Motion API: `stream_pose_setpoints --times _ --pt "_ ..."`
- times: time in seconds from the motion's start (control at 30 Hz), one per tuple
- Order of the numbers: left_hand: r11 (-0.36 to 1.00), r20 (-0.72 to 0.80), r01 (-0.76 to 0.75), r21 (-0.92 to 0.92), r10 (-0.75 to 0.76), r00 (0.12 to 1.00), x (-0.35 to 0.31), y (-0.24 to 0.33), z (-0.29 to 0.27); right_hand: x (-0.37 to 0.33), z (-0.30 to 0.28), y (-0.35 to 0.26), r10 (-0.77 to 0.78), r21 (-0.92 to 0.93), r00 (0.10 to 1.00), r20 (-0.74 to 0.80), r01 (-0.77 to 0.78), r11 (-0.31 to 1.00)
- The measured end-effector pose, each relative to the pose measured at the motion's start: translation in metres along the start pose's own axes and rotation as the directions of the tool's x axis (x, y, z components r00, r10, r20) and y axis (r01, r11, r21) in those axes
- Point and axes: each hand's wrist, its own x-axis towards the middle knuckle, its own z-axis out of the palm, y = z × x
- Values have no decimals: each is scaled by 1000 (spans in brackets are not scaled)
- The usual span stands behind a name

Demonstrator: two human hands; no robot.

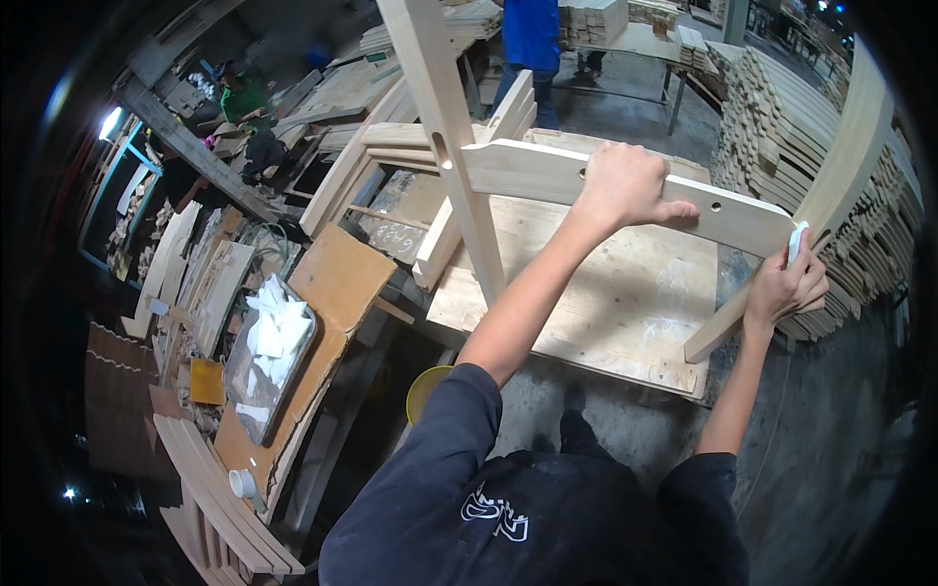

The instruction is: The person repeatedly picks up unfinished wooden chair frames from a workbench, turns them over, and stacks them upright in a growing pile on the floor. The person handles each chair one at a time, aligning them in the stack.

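A pale wooden frame stands in front of me: a left post [455, 146], a right post [848, 146] and a flat wooden rail [738, 215] between them, with a few round holes. My left hand [627, 186] is closed over the top edge of the rail, near its middle. At the right end, where rail and post meet, my right hand [785, 285] pinches a small white pad [798, 242]. Its tip touches the joint. Whether the pad is cloth or foam I cannot tell.
Beneath the frame is a plywood-topped table [576, 303]. To the left, a tray [305, 337] of white scraps lies on a brown board [337, 273], near a white cup [242, 483]. Stacked wooden parts [782, 127] fill the right. A person in blue [531, 39] stands behind.
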Motion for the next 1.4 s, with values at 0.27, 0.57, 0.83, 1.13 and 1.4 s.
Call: stream_pose_setpoints --times 0.27,0.57,0.83,1.13,1.4 --pt "986 -45 -96 138 103 994 9 5 7 -24 2 16 -33 -39 997 65 36 999" --pt "993 62 29 117 -37 997 3 21 -2 -32 -16 1 -54 -52 996 64 58 997" --pt "993 -128 -77 88 88 988 2 -5 12 -121 -49 -27 5 173 887 463 -96 980" --pt "998 17 -46 35 46 999 15 -1 27 -229 -111 -186 -582 394 127 803 -846 359" --pt "1000 18 5 4 -5 1000 14 1 29 -230 -161 -455 -849 519 303 433 -854 -40"
